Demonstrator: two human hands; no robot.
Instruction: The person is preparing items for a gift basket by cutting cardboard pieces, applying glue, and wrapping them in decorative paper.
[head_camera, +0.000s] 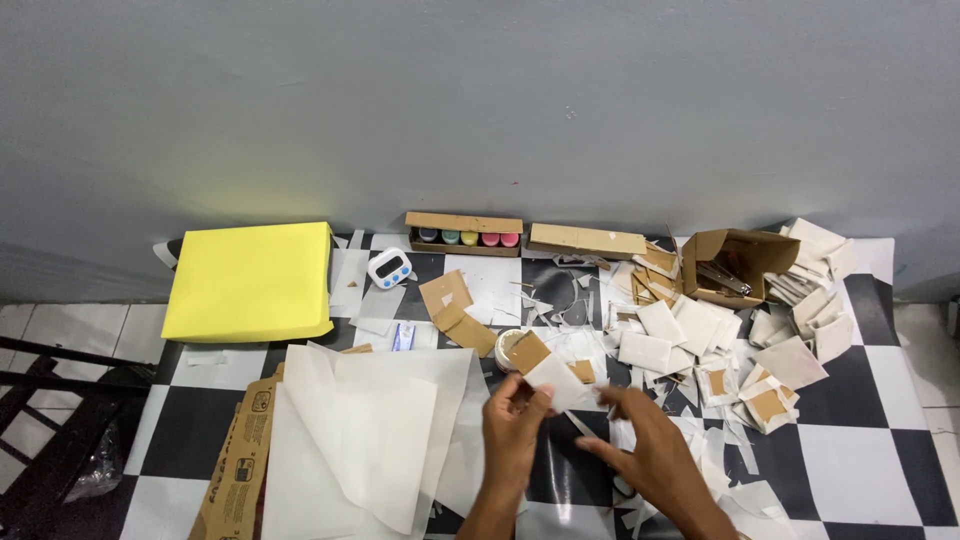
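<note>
**Both hands on a small paper-wrapped square above the checkered worktop**

The black-and-white checkered worktop (860, 400) carries large white paper sheets (370, 430) at the left, with a yellow sheet stack (250, 280) behind them. A heap of wrapped white squares (760, 370) lies to the right. The left hand (515, 425) pinches the small white-wrapped square (557, 382) by its lower-left edge; the right hand (650, 450), fingers narrow, touches its lower-right corner.
</note>
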